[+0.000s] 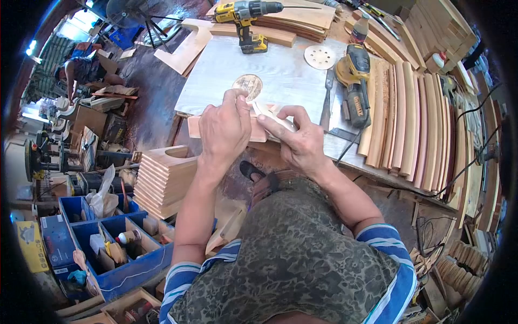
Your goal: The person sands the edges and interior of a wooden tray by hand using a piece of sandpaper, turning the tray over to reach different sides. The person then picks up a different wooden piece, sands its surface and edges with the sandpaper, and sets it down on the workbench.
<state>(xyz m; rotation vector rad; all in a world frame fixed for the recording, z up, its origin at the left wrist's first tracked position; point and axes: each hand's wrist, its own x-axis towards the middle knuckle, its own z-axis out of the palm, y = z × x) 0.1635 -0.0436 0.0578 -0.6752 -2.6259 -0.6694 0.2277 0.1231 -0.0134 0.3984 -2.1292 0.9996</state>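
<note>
In front of me, at the near edge of the work board point(210, 70), my two hands are close together. My right hand point(305, 143) has its thumb and fingers closed on a pale, thin, folded piece point(276, 115), possibly sandpaper. Close to its left end, my left hand point(224, 127) is closed with thumb and fingertips pressed together; what it grips is hidden. A light wooden piece point(258, 133) runs beneath both hands and shows on either side of the left one. Just beyond my left fingertips lies a brownish round disc point(249, 83).
A yellow cordless drill point(245, 21), perforated sanding disc point(319, 57), chisel point(327, 97) and corded sander point(354, 86) lie on the board. Curved wooden strips point(404, 119) line the right. Stacked wood point(164, 178) and a blue divided box point(121, 272) stand lower left. Another person point(81, 73) bends far left.
</note>
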